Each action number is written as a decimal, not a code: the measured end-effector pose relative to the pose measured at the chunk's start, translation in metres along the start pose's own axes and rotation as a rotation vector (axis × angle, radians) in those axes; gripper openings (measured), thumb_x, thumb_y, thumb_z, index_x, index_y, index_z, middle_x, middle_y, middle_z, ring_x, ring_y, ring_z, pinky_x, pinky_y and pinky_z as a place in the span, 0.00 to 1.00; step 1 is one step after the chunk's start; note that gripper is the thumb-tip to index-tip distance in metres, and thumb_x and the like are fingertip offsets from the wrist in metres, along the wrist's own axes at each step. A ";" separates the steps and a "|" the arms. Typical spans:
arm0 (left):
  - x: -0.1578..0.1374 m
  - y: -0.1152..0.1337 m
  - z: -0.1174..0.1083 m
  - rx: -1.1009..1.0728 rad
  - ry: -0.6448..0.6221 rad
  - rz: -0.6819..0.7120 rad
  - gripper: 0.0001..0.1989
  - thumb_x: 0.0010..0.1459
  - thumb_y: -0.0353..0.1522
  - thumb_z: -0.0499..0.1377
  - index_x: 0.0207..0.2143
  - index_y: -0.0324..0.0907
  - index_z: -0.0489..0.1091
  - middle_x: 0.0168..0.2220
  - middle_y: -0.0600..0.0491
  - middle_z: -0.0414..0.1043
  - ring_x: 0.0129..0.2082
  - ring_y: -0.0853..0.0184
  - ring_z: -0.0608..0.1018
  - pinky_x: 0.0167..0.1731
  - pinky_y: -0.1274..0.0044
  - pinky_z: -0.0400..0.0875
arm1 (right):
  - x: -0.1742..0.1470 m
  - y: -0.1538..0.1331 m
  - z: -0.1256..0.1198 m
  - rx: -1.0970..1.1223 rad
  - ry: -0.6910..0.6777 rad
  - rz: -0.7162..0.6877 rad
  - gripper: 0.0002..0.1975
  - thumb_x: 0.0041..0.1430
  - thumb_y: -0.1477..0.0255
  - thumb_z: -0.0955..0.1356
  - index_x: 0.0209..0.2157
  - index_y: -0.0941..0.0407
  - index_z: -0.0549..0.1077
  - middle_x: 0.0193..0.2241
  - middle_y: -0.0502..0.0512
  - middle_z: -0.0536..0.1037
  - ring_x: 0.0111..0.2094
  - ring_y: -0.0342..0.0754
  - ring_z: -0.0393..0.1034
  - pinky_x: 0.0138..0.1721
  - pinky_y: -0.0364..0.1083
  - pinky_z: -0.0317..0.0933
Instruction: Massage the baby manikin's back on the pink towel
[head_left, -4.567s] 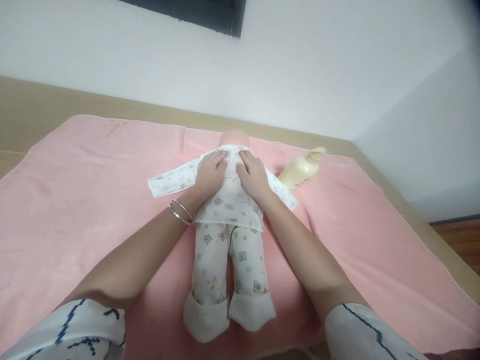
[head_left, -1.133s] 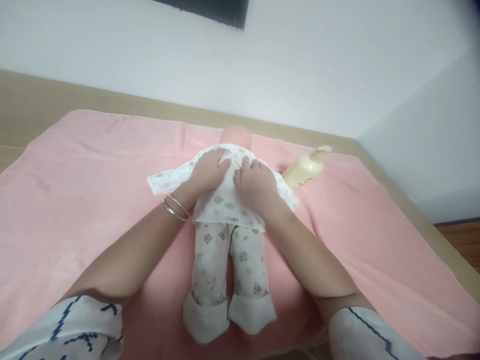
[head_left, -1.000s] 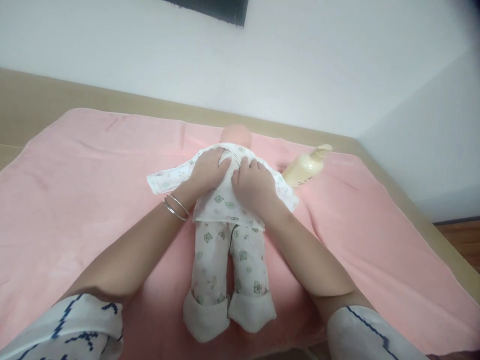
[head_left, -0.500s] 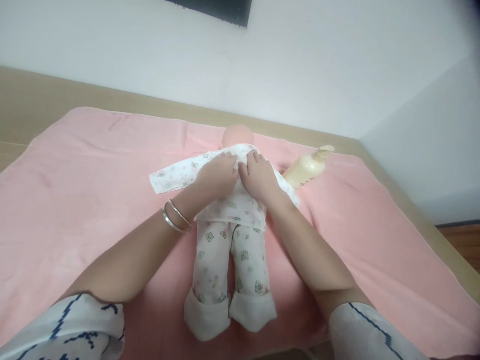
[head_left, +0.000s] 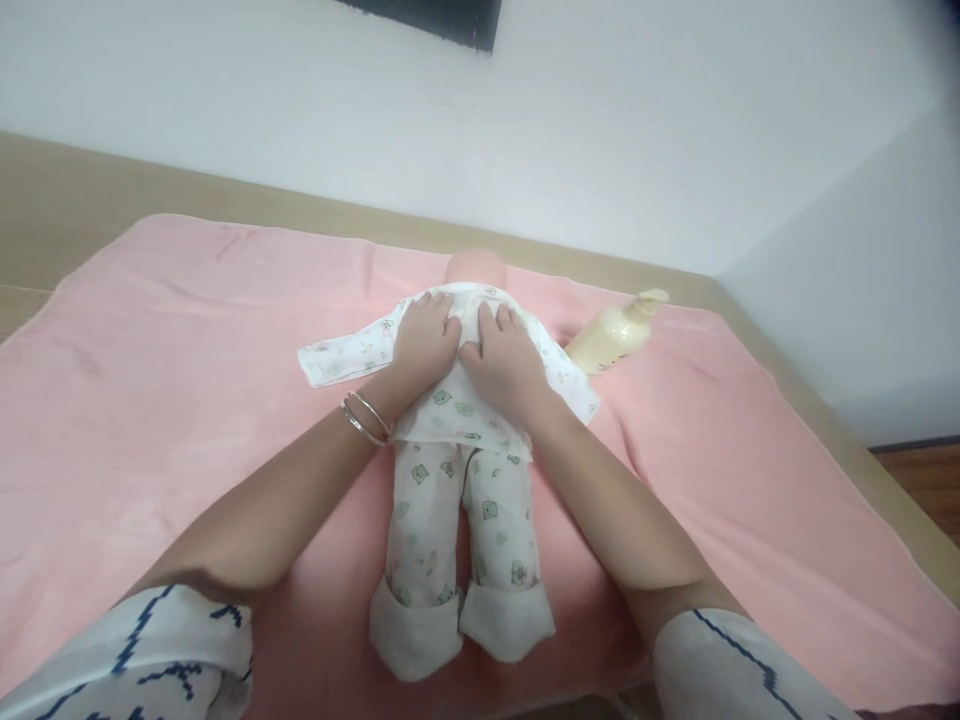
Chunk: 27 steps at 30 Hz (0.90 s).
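Note:
A baby doll [head_left: 475,268] lies stretched out, its head at the far end and its face not visible. It is dressed in a white printed shirt [head_left: 465,415] and matching pants [head_left: 424,510] with cuffs turned up. My left hand [head_left: 424,345] rests on the upper left of the shirt, fingers fairly flat and pointing away from me. On the upper right of the shirt lies my right hand [head_left: 508,365], its fingers slightly bent and apart. Neither hand grips anything. The left sleeve reaches out sideways; the right one slants down.
A pale yellow pump bottle [head_left: 611,335] lies tilted beside the doll's right sleeve. Beneath everything spreads a pink blanket [head_left: 187,400] over a wooden surface [head_left: 82,190]. Behind it rises a white wall [head_left: 600,130] with a dark panel [head_left: 450,18] at the top.
My left hand has shifted left, away from the shirt's middle, and its fingers have flattened out. My right hand has slid slightly left. The doll and the bottle stay in place.

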<state>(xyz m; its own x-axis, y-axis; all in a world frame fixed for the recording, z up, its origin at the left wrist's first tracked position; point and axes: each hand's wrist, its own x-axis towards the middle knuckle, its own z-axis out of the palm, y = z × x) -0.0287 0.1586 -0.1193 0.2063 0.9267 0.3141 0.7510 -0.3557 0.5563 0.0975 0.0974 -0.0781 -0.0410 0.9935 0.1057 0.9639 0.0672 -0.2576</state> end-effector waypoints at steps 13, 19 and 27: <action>-0.004 -0.001 0.002 -0.078 0.063 -0.027 0.25 0.66 0.35 0.47 0.60 0.37 0.72 0.63 0.45 0.72 0.64 0.56 0.71 0.70 0.61 0.61 | 0.027 0.042 0.002 0.163 0.071 -0.016 0.31 0.65 0.70 0.54 0.68 0.61 0.63 0.69 0.65 0.64 0.71 0.61 0.55 0.69 0.67 0.51; -0.004 0.001 0.000 -0.086 0.051 -0.052 0.25 0.66 0.34 0.48 0.60 0.37 0.72 0.63 0.45 0.72 0.64 0.56 0.72 0.70 0.63 0.61 | 0.014 0.033 -0.021 0.232 0.143 0.038 0.34 0.65 0.70 0.57 0.71 0.65 0.56 0.73 0.66 0.55 0.74 0.59 0.49 0.71 0.62 0.52; -0.003 -0.005 0.004 -0.107 0.083 -0.032 0.25 0.65 0.34 0.49 0.59 0.38 0.72 0.63 0.45 0.73 0.65 0.57 0.72 0.70 0.63 0.62 | 0.006 0.004 0.007 0.082 0.072 -0.058 0.29 0.69 0.72 0.55 0.67 0.65 0.63 0.71 0.66 0.59 0.74 0.58 0.49 0.74 0.60 0.45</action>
<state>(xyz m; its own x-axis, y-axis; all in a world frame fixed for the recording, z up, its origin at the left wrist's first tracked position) -0.0303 0.1584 -0.1256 0.1270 0.9261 0.3552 0.6844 -0.3410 0.6445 0.0993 0.1047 -0.0855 -0.0747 0.9789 0.1903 0.9355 0.1349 -0.3266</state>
